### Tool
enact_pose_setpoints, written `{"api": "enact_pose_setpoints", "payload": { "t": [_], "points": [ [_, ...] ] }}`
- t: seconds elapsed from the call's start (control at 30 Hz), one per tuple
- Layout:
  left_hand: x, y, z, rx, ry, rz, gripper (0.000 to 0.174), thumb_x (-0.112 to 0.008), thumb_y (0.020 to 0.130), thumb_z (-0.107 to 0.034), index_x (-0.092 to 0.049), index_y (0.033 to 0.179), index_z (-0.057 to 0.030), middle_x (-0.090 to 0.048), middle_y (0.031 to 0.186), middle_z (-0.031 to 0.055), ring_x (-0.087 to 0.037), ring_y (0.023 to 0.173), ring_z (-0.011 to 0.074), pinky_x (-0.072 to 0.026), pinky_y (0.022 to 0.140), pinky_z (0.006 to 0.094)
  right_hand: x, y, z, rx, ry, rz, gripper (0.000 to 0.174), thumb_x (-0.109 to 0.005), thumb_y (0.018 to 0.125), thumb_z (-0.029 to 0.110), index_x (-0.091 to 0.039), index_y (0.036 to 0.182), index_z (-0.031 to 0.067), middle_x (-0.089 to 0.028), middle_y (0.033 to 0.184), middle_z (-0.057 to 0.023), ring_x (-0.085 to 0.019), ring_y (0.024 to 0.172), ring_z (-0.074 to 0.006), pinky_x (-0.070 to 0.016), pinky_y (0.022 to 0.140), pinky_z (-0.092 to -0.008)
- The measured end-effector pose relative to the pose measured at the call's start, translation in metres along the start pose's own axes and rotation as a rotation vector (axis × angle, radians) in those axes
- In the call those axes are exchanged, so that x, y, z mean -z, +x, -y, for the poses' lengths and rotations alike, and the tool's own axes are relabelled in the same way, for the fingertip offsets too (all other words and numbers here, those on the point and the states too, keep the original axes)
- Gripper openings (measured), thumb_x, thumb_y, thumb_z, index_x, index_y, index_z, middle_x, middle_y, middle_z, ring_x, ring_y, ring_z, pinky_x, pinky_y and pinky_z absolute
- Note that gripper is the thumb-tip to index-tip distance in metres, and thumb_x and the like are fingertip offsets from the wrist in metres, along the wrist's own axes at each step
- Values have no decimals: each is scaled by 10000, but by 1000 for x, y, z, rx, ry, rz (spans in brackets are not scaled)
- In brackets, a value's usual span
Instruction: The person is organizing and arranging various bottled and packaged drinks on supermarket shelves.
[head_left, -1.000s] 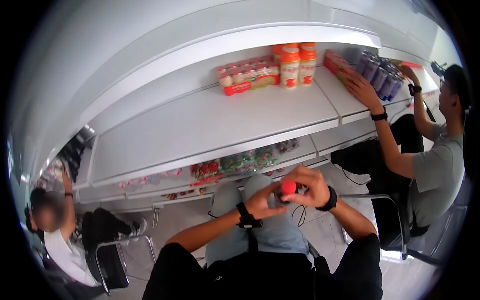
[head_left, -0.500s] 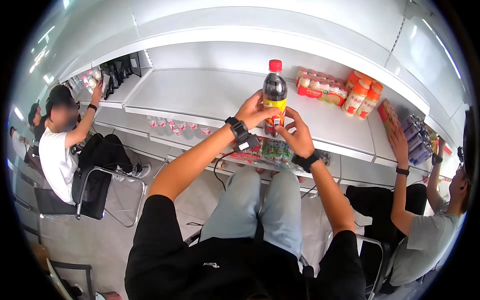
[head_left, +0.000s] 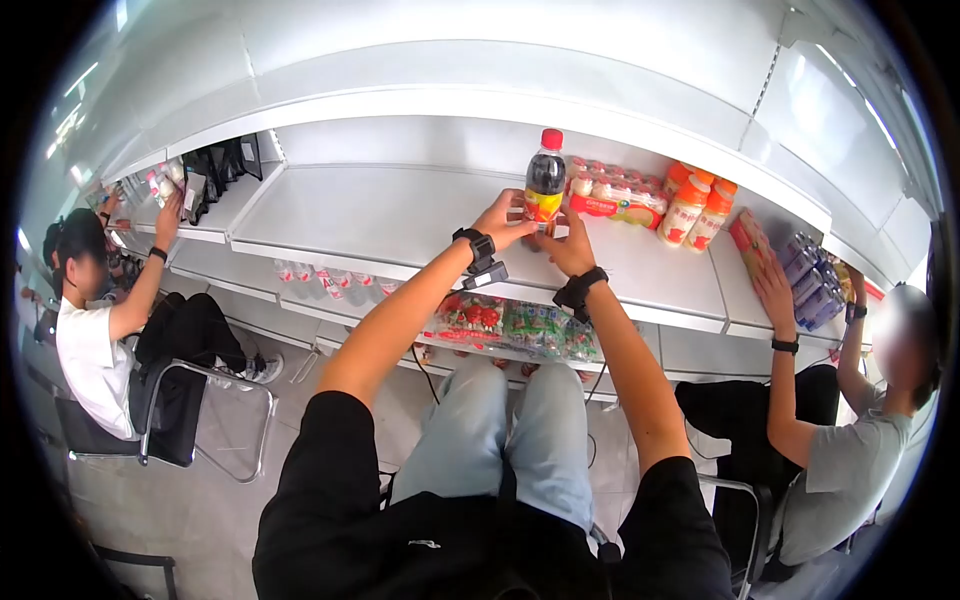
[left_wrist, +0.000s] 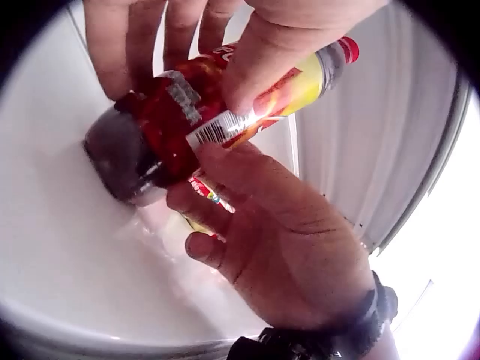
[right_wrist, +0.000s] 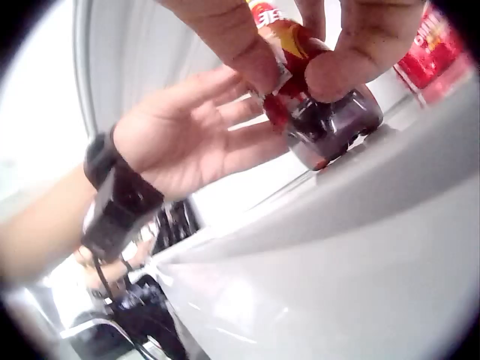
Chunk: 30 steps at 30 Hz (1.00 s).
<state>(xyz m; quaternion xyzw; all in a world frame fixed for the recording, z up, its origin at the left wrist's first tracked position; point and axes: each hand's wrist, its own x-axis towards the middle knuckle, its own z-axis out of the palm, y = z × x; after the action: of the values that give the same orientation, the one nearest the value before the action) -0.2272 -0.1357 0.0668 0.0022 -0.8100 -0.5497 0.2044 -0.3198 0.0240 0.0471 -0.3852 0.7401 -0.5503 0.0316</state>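
A bottle of dark soda (head_left: 545, 175) with a red cap and a yellow and red label stands upright between my two hands at the shelf (head_left: 400, 205). My left hand (head_left: 503, 220) holds it from the left, its thumb and fingers around the label in the left wrist view. From the other side, my right hand (head_left: 572, 247) grips the lower part, thumb and fingers curled about it. In the right wrist view, the bottle's base (right_wrist: 337, 139) is right at the white shelf surface. A barcode (left_wrist: 217, 131) shows on the label.
Right of the bottle sit a pack of small red-capped bottles (head_left: 615, 195) and orange-capped bottles (head_left: 685, 205). Farther right are a red carton (head_left: 752, 245) and purple cans (head_left: 812, 275), where another person reaches in. Bagged goods (head_left: 465, 320) lie on the shelf below. Someone sits at left.
Both hands have raised the bottle from above my lap and carried it forward to the shelf. Over the last half second it has moved farther in. The head view has also shifted.
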Motion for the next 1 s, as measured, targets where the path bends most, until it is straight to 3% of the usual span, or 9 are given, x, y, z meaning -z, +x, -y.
{"api": "enact_pose_setpoints", "payload": {
  "t": [0.1,0.2,0.3,0.43,0.63,0.7,0.73,0.83,1.0],
  "points": [
    [7,31,53,-5,-236,62,492,-607,869,-152,-347,1270,-37,-494,1227,125,-528,1107,225,-466,899,352,5,10,-4,-281,381,128,640,-702,762,110,-365,1305,82,-490,1192,-138,-625,898,-249,-552,687,-351],
    [4,39,35,261,-311,-15,382,-501,929,-97,-376,1288,-131,-475,1253,59,-512,1102,194,-455,932,354,-7,28,-18,-453,588,57,528,-647,811,36,-369,1259,55,-518,1151,-132,-636,902,-250,-560,740,-374],
    [0,65,58,352,-224,-164,359,-497,936,-125,-397,1279,-161,-486,1241,24,-508,1100,174,-457,923,350,-9,43,-21,-576,795,29,512,-649,816,39,-355,1235,33,-548,1101,-139,-632,927,-273,-551,783,-399],
    [-9,88,92,184,-386,-149,384,-570,833,-69,-451,1195,-30,-559,1142,101,-565,1007,198,-482,853,316,-11,61,-37,-566,859,35,497,-642,826,43,-349,1227,31,-552,1121,-158,-611,984,-293,-526,854,-408],
    [-14,116,103,45,-232,-143,465,-620,840,-114,-444,1255,-3,-566,1173,113,-541,1081,191,-432,931,318,-9,79,-54,-526,921,107,464,-589,862,40,-339,1253,34,-539,1157,-161,-563,1076,-308,-484,923,-421],
    [-14,116,82,92,-126,-163,437,-623,840,-100,-462,1233,2,-576,1159,132,-545,1082,183,-431,935,320,-7,81,-52,-525,950,126,591,-623,842,59,-282,1319,-9,-501,1190,-168,-546,1085,-289,-513,884,-407],
    [-18,132,110,53,-201,-176,440,-630,837,-94,-456,1228,3,-575,1163,136,-548,1082,201,-433,941,330,-4,80,-45,-527,951,165,633,-605,860,82,-232,1365,1,-493,1212,-176,-524,1127,-294,-499,898,-405],
    [-29,137,103,84,-54,-369,446,-638,835,-100,-439,1219,10,-577,1158,160,-564,1065,241,-447,932,339,-1,80,-32,-557,937,174,675,-594,878,130,-188,1406,26,-462,1268,-170,-496,1172,-289,-429,963,-384],
    [-31,142,110,110,-68,-330,455,-648,827,-125,-452,1213,14,-589,1147,168,-575,1059,241,-448,925,331,0,77,-32,-523,1027,207,702,-594,880,145,-160,1422,44,-441,1290,-163,-486,1183,-293,-406,980,-382]
  ]
}}
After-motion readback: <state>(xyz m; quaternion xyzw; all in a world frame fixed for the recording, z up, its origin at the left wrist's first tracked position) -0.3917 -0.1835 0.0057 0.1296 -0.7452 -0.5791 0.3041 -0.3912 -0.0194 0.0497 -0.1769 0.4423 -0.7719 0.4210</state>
